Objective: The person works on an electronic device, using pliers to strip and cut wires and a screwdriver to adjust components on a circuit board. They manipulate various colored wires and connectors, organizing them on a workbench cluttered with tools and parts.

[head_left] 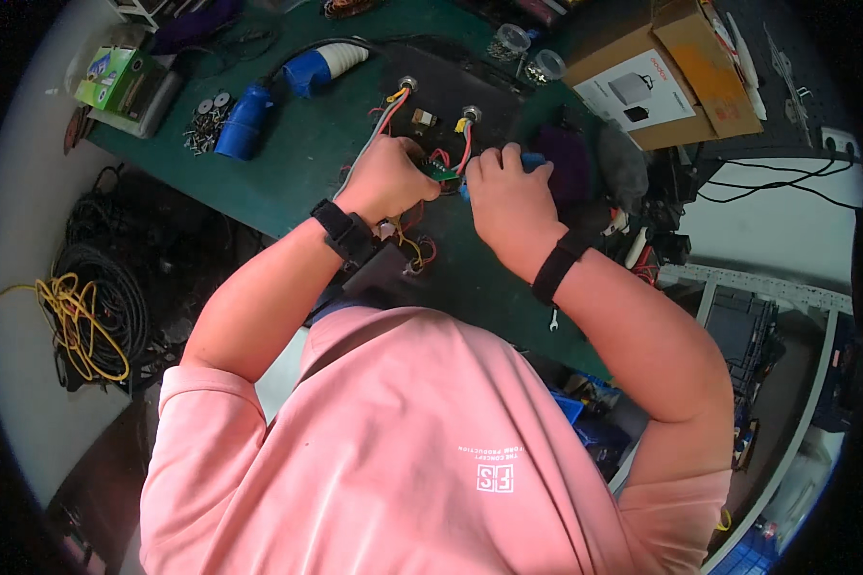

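Observation:
My left hand [390, 179] is closed at the edge of a small green circuit board [439, 171], its fingers pinching it from the left. My right hand [515, 206] curls around a blue-handled tool [534, 161] just right of the board; the palm hides most of it, so its exact kind is unclear. Behind both hands lies a black panel [441, 67] with two round metal connectors, the left connector [408, 84] and the right connector [470, 113]. Red, yellow and grey wires [391, 113] run from them toward the board. More loose wires [414, 247] hang below my left hand.
A blue industrial plug [242, 123] and a blue-and-white connector [324, 69] lie left on the green table [187, 182], beside a pile of screws [201, 129]. Small clear tubs [545, 67] and a cardboard box [657, 86] stand at the far right. A wrench [553, 320] lies near the front edge.

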Demonstrator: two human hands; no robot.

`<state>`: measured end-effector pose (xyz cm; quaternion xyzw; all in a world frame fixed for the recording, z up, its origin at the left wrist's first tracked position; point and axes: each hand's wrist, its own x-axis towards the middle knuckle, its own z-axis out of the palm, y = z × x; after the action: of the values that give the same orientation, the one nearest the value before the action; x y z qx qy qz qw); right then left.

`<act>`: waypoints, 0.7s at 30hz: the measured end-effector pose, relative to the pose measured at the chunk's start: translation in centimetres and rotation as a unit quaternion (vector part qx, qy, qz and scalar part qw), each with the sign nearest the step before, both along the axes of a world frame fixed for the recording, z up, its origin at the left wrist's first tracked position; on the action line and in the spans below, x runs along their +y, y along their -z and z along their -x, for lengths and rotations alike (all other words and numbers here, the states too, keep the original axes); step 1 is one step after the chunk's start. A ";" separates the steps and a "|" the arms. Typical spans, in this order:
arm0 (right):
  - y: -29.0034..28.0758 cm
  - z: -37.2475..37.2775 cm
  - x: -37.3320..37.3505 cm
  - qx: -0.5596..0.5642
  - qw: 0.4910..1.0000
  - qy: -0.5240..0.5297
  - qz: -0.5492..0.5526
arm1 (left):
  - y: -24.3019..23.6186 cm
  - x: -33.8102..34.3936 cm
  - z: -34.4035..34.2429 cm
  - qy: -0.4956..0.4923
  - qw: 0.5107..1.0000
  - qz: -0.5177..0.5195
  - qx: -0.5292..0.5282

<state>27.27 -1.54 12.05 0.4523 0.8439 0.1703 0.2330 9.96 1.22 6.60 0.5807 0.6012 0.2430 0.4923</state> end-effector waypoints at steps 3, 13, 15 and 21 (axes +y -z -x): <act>-0.1 -0.1 0.1 -0.020 0.999 -0.024 -0.039 | 0.1 0.1 0.0 0.014 1.000 0.000 0.014; -0.7 -0.9 0.8 -0.001 0.999 -0.045 -0.027 | -0.4 0.2 0.1 0.010 1.000 0.021 -0.016; -0.8 -1.0 0.9 0.015 0.998 -0.056 -0.023 | -0.5 0.2 0.1 0.010 0.999 0.035 -0.021; -0.7 -1.8 1.6 0.056 0.992 -0.105 -0.030 | -1.0 0.2 0.2 0.009 0.999 0.029 -0.014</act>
<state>29.09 0.10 12.73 0.3768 0.8928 0.1940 0.1527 9.77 1.41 7.58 0.5684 0.5957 0.2290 0.5193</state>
